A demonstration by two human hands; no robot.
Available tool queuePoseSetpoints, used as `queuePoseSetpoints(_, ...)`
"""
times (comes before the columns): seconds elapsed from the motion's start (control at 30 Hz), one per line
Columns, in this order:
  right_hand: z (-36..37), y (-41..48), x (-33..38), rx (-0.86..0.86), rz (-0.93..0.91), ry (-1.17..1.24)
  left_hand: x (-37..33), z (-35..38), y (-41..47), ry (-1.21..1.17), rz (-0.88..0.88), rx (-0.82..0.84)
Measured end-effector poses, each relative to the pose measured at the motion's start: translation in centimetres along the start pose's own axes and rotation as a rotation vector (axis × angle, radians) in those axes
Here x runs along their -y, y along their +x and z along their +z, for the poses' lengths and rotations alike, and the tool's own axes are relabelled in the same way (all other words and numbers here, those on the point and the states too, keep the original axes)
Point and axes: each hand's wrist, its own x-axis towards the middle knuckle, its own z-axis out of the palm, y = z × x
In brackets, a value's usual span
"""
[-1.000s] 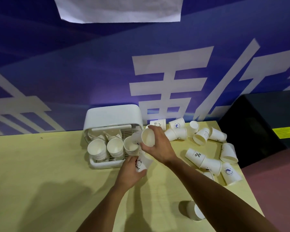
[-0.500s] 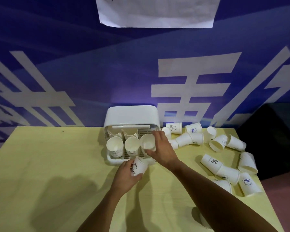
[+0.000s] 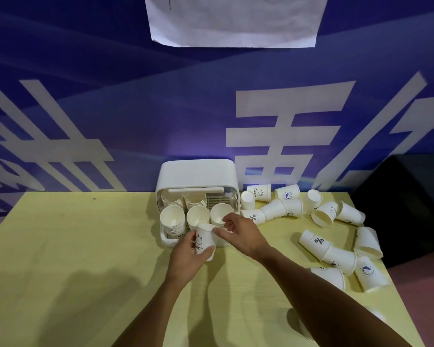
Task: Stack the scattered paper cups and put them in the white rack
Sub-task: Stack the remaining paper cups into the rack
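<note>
The white rack (image 3: 198,174) stands at the table's far edge with its lid raised. It holds three cup stacks in front (image 3: 172,216) and two behind (image 3: 171,200). My left hand (image 3: 186,256) grips a paper cup (image 3: 205,242) printed "Bear", just in front of the rack. Beside that cup's rim is my right hand (image 3: 241,234), fingers apart and empty, below the right front stack (image 3: 221,212). Several loose cups (image 3: 316,241) lie on their sides to the right.
More tipped cups (image 3: 287,194) lie by the rack's right side near the blue wall. One cup (image 3: 303,329) is partly hidden under my right forearm. The yellow table (image 3: 73,259) ends at the right, beside a black box (image 3: 411,209).
My right hand held a cup over the rack, set it on the right front stack and drew back empty toward the left hand's cup. The view shifted left.
</note>
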Motion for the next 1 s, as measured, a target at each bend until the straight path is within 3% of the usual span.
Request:
queuePoseSetpoints(0.23,0.1,-0.1,0.7,0.066,0.112,0.196,-2.0,0.8,0.2,-0.037,0.085,0.015)
queuePoseSetpoints(0.43,-0.1,0.6,3.2,-0.148,-0.007,0.189,-1.4,0.1,0.6,0.025,0.062,0.031)
queuePoseSetpoints(0.57,0.6,1.9,4.7,-0.203,-0.073,0.174,0.1,-0.3,0.3,0.097,0.050,0.028)
queuePoseSetpoints(1.0,4.8,3.7,5.1,-0.181,-0.073,-0.146,3.4,-2.3,0.7,0.139,-0.033,0.083)
